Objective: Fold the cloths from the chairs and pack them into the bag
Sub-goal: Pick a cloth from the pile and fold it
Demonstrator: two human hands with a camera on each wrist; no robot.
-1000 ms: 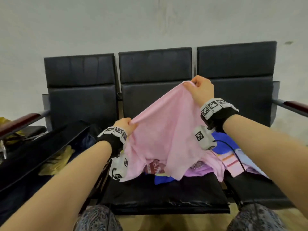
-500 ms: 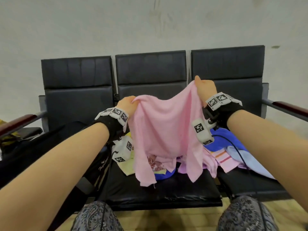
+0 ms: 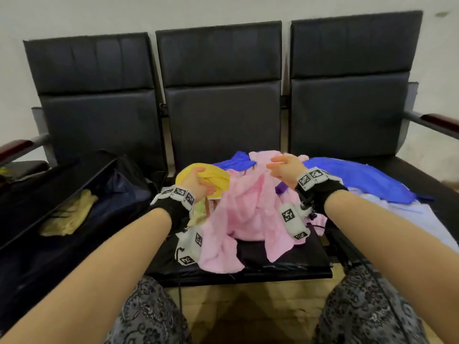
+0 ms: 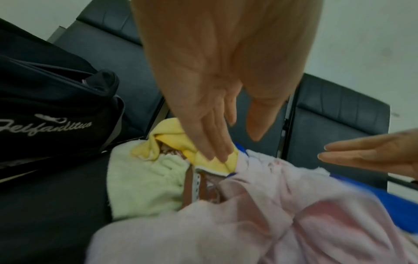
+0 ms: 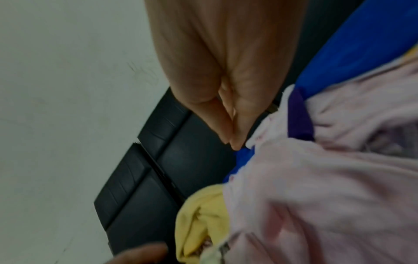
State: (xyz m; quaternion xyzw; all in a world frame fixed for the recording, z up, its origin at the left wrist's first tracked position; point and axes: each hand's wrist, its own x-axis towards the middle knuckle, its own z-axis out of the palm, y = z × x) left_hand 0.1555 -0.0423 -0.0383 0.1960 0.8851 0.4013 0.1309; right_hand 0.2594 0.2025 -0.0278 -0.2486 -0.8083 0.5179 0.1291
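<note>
Only a pale yellow cloth (image 3: pixel 69 214) was seen packed in the black bag (image 3: pixel 59 194); the pink cloth (image 3: pixel 248 214) lay unfolded beneath the left hand (image 3: pixel 196 182) and right hand (image 3: pixel 285 167), both of which were slack and held nothing.

A pale wall (image 3: pixel 74 11) fills the top of my view, with a small dark mark (image 3: pixel 440 14) at the upper right. Wooden armrests show at the left edge (image 3: pixel 15 147) and right edge (image 3: pixel 442 121). Tan floor (image 3: pixel 260 311) lies at the bottom centre, between my patterned trousers (image 3: pixel 149 316).
</note>
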